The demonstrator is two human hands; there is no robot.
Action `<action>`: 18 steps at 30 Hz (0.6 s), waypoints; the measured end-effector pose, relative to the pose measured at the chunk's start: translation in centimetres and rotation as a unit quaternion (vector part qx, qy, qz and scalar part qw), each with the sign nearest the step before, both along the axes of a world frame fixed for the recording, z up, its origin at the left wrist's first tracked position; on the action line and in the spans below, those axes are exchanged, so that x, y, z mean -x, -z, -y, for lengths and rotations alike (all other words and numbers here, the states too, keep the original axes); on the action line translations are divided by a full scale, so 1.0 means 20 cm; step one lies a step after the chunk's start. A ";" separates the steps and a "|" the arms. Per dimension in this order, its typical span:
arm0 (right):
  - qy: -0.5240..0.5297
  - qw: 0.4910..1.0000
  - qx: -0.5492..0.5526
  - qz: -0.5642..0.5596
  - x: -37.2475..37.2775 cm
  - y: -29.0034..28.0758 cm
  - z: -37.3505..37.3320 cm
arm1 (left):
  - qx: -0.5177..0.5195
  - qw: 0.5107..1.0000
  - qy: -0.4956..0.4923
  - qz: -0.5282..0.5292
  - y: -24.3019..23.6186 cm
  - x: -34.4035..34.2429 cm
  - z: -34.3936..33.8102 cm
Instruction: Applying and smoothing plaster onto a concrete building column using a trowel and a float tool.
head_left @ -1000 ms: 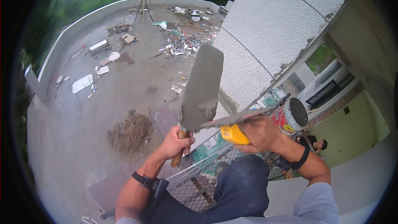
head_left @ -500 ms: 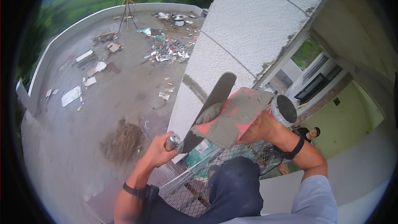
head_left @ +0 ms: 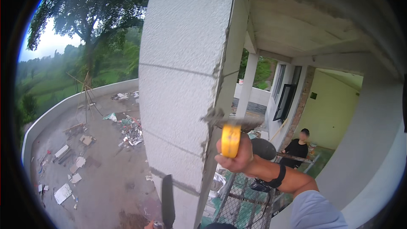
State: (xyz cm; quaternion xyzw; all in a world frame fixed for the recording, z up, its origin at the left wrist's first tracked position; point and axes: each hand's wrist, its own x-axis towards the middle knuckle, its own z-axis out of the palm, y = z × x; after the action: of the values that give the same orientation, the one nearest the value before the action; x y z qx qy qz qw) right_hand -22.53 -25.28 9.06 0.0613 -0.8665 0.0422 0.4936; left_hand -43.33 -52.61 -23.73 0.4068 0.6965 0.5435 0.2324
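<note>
My right hand (head_left: 237,157) is closed round the yellow handle of a plastering float (head_left: 231,141). The float is seen nearly edge-on, its mortar-covered plate against the corner of the white textured pillar (head_left: 180,101). Grey mortar (head_left: 214,115) bulges out where plate and corner meet. At the lower edge, only a bit of my left hand (head_left: 149,225) shows, round the handle end of a long-bladed trowel (head_left: 167,201). The trowel's dark blade points up in front of the pillar's lower part.
A round dark-topped bucket (head_left: 263,149) stands behind my right wrist. Mesh scaffolding (head_left: 241,201) lies below. Another person in black (head_left: 297,147) is at the right, near metal rails. Rubble (head_left: 130,129) and boards (head_left: 63,194) lie on the ground far below, left.
My view has risen and swung right. The right hand has turned the float over from mortar-side-up and brought it to the pillar corner. The trowel has left the float and dropped low.
</note>
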 end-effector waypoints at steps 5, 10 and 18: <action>-0.072 0.958 0.261 -0.089 -0.05 -0.40 -0.12 | 0.039 0.974 -0.046 0.218 -0.34 -0.12 -0.10; -0.212 0.897 0.380 -0.080 0.00 -0.76 -0.19 | 0.102 0.962 -0.086 0.236 -0.73 -0.18 -0.03; -0.214 0.843 0.487 -0.073 0.08 -0.94 -0.26 | 0.206 0.935 -0.103 0.268 -1.08 -0.29 0.06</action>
State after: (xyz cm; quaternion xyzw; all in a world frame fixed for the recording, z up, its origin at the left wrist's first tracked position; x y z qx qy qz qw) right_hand -24.09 -20.03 27.94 -0.0005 -0.6610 0.5590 0.5006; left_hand -37.54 -53.81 -2.21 0.1151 0.7428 0.4982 0.4322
